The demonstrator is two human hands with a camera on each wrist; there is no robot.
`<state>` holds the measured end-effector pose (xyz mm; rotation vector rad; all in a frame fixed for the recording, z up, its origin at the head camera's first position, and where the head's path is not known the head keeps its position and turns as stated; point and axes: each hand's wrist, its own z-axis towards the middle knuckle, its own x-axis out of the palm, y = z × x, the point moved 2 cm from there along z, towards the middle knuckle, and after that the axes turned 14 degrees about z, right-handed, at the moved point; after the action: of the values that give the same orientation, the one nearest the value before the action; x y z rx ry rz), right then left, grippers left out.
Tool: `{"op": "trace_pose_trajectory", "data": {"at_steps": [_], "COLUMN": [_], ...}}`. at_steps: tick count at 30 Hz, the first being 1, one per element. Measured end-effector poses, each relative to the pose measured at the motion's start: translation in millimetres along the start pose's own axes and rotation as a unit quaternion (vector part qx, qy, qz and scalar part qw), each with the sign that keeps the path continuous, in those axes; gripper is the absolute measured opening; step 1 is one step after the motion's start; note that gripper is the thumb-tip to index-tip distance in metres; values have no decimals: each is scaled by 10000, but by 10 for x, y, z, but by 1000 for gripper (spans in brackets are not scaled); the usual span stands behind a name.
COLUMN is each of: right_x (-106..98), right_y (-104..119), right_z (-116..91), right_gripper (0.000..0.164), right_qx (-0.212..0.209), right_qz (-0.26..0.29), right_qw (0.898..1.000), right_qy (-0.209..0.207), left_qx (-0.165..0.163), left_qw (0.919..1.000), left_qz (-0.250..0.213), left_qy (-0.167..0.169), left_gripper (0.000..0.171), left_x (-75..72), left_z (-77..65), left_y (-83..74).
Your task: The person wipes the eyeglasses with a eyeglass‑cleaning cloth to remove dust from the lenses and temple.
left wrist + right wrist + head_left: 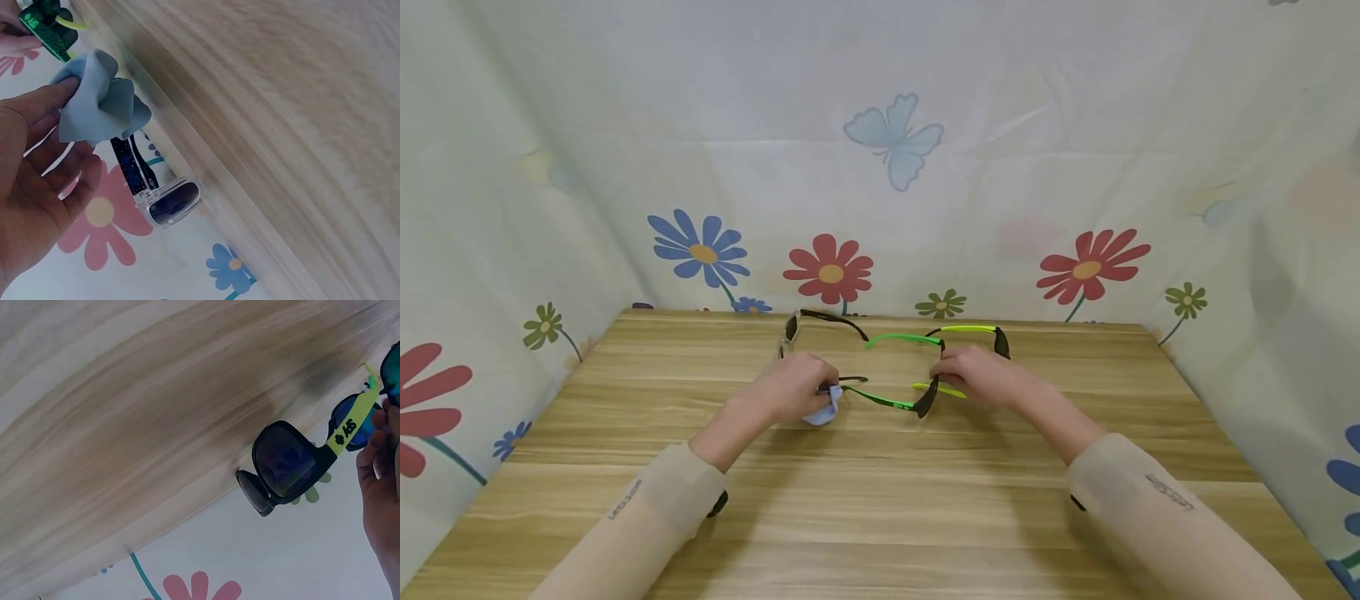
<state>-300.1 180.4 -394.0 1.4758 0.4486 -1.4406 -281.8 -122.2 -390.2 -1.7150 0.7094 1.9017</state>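
Note:
My left hand (pixel 792 388) pinches a light blue cloth (pixel 100 100) between thumb and fingers. In the head view the cloth lies at the tip of one arm of the green-and-black sunglasses (pixel 880 401). My right hand (pixel 988 377) grips these sunglasses at their front, their arms unfolded toward the left. A shiny blue-green lens (pixel 392 372) shows above its fingers in the right wrist view. Clear-framed sunglasses (pixel 175 203) with dark arms stand beyond the left hand. Yellow-and-black sunglasses (pixel 284 464) stand by the right hand, partly hidden behind it in the head view.
The wooden table (pixel 880 500) reaches back to a white curtain (pixel 760 150) printed with flowers and a butterfly. Curtain also hangs along both sides. The clear-framed and yellow pairs stand near the table's back edge.

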Motion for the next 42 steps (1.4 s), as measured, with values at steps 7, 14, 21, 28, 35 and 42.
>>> {"op": "trace_pose_trajectory", "data": {"at_steps": [7, 14, 21, 28, 35, 42], "right_x": [46, 48, 36, 19, 7, 74], "right_y": [-59, -57, -59, -33, 35, 207], "right_z": [43, 69, 48, 4, 45, 203], "right_gripper": [14, 19, 25, 25, 18, 13], "right_qx": [261, 927, 1038, 679, 859, 729], "right_qz": [-209, -232, -230, -176, -129, -342], "right_qw": [9994, 9954, 9941, 9965, 9945, 9937], "right_qy": [-4, -91, -216, -454, -585, -786], "left_qx": [-51, -88, -76, -179, -196, -125], "left_qw": [9999, 9999, 9999, 9997, 9996, 9999], "left_qz": [-137, -112, 87, 66, 141, 94], "left_qy": [4, 41, -125, -156, -152, -60], "left_gripper": [7, 11, 10, 6, 6, 13], "left_x": [0, 2, -44, -118, -157, -182], "left_z": [21, 22, 8, -12, -52, -128], "left_y": [30, 74, 84, 92, 104, 122]}}
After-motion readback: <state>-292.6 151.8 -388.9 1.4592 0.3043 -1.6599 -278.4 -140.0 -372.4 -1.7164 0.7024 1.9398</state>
